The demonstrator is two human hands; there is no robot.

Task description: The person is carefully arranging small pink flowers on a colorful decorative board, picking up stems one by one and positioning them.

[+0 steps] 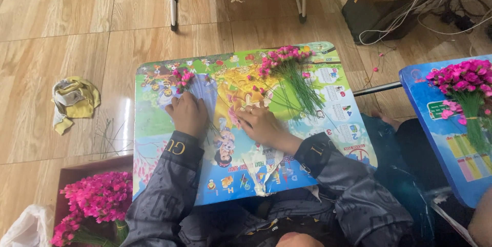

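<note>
Pink flower bunch gripped in our left hand, blooms just beyond fingers. Our right hand flat, open on colourful table; loose flower pile just beyond fingertips.

Under both hands, a small table w/ bright cartoon print: green, yellow, blue. Left hand grips pink flowers; just beyond the right hand, a pink bunch w/ green stems. Sleeves dark grey, patterned. Far left of hands, yellow-grey cloth on tan wood-grain floor.
</note>
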